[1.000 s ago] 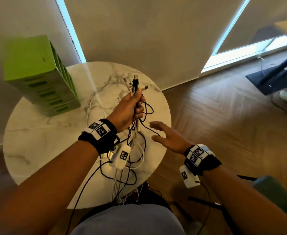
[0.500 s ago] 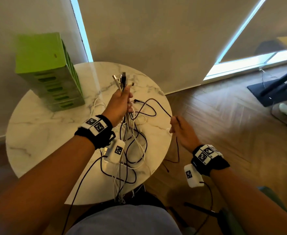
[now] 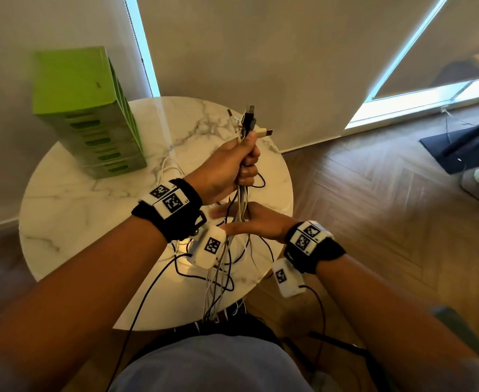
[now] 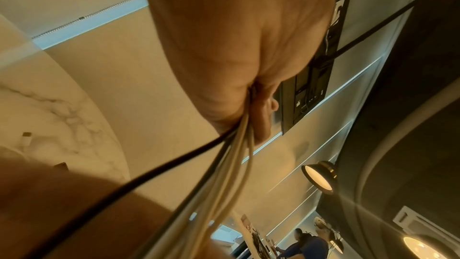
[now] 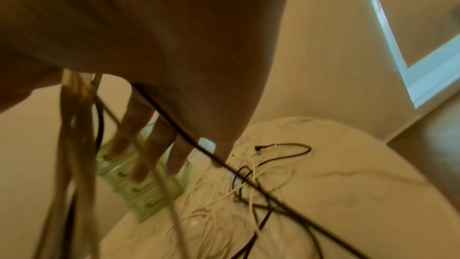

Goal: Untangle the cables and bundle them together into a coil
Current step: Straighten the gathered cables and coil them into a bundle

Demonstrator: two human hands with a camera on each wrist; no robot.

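Change first: finds the right hand [image 3: 256,223] no longer out by the right edge of the counter [image 3: 91,222] as half a second ago, but drawn in just below the left hand [image 3: 227,165], palm turned to the hanging strands. Keeps the left hand's fingers [image 3: 248,172] curled tight round the cables [image 3: 242,206] as before, with the plugs [image 3: 249,120] sticking out above the thumb side. Shows the right hand's fingers [image 3: 227,228] straight and spread, laid flat against the strands rather than pinching any; in the right wrist view, has a black strand [image 5: 224,162] running across them and pale ones hanging beside. Reads, as a judgement only, like the end of pulling single leads free and the start of stroking the bundle down to line it up for coiling. Places the bundle upright: long axis near vertical, plug ends pointing up and away from the left fingers, tails dropping past the right fingers to loose loops [image 3: 221,274] on the counter and over its near edge. Leaves those loops crossed, so untangling not yet finished. Notes a green box [image 3: 91,108] well beyond the fingers, apart from the cables.
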